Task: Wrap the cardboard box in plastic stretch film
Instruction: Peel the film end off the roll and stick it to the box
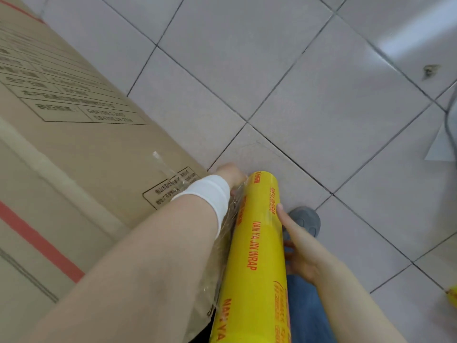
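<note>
head view. the left forearm reaches forward across the near corner of the cardboard box [74, 157], with a white wristband [207, 194] at the wrist. the left hand [232, 174] lies just past that corner, beside the far end of the roll of stretch film [257, 243]. its fingers are turned away from the camera, so it cannot be told whether they are apart or closed on anything. the right hand [299, 251] grips the roll from its right side, thumb laid straight along it and the other fingers curled behind it. crumpled clear film [232, 219] hangs between the roll and the left forearm, against the box. the box stands on the tiled floor [321, 82], at left. the yellow roll reads "nan ya jin wrap" in red. the box bears a printed table and a red stripe, its writing too blurred to read.
</note>
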Demonstrator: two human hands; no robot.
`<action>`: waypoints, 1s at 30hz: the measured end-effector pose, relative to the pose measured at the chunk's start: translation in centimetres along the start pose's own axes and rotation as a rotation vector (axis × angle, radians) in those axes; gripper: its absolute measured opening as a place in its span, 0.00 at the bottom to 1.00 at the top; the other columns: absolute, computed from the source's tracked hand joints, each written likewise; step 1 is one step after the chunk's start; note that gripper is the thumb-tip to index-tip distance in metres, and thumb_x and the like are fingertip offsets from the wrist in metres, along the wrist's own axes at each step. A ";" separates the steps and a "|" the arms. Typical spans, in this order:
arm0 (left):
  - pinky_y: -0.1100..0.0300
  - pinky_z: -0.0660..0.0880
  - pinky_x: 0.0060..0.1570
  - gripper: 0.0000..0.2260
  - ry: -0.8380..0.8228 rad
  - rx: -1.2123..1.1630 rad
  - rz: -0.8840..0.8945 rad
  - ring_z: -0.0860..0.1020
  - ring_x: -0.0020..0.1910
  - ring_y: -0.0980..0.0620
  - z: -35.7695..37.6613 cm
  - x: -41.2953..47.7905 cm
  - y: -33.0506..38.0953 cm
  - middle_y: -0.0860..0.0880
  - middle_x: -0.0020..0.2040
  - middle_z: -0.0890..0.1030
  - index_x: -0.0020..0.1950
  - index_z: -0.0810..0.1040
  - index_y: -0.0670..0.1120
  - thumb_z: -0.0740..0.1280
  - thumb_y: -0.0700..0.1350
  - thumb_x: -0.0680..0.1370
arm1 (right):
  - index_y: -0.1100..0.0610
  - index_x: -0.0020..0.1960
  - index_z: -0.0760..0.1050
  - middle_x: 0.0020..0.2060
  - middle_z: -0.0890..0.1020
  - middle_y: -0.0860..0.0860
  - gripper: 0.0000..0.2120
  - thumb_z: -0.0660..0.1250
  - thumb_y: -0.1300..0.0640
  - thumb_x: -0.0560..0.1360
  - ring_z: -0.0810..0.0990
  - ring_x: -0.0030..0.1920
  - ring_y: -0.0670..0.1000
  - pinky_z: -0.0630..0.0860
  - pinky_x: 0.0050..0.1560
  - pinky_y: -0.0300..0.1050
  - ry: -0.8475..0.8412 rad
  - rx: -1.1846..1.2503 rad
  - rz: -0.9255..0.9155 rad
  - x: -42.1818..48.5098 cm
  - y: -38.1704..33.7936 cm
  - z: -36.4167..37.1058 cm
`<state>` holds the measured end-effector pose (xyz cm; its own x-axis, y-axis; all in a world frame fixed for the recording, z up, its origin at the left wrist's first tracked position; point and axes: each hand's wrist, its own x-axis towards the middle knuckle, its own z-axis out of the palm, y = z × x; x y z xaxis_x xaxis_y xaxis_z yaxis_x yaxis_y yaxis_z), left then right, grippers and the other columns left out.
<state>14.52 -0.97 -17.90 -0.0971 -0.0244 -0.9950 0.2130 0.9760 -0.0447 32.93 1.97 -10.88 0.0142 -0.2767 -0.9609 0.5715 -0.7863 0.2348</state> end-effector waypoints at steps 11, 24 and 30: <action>0.64 0.76 0.23 0.12 -0.053 -0.481 -0.176 0.77 0.25 0.52 1.8 4.1 -3.0 0.42 0.37 0.75 0.39 0.70 0.38 0.53 0.35 0.79 | 0.46 0.77 0.50 0.63 0.76 0.56 0.48 0.72 0.43 0.65 0.80 0.56 0.59 0.79 0.51 0.57 -0.046 0.070 -0.085 2.4 -1.4 1.8; 0.59 0.78 0.43 0.08 0.062 -0.397 -0.075 0.76 0.31 0.52 -1.1 4.8 -3.0 0.43 0.34 0.76 0.37 0.72 0.38 0.69 0.35 0.74 | 0.47 0.77 0.52 0.63 0.75 0.57 0.42 0.70 0.44 0.70 0.79 0.57 0.60 0.78 0.51 0.58 0.002 0.043 -0.080 2.9 -1.4 1.7; 0.55 0.76 0.50 0.15 0.224 0.301 -0.056 0.80 0.49 0.44 -3.1 4.8 -4.0 0.42 0.48 0.81 0.53 0.77 0.38 0.70 0.47 0.73 | 0.47 0.79 0.40 0.74 0.63 0.57 0.47 0.67 0.40 0.72 0.70 0.67 0.64 0.70 0.65 0.64 0.095 -0.129 -0.029 4.3 -1.9 1.7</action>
<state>10.20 -4.28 -22.22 -0.3196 0.0040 -0.9475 0.4740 0.8665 -0.1562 30.48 1.30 -15.24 0.0699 -0.1970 -0.9779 0.6731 -0.7142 0.1920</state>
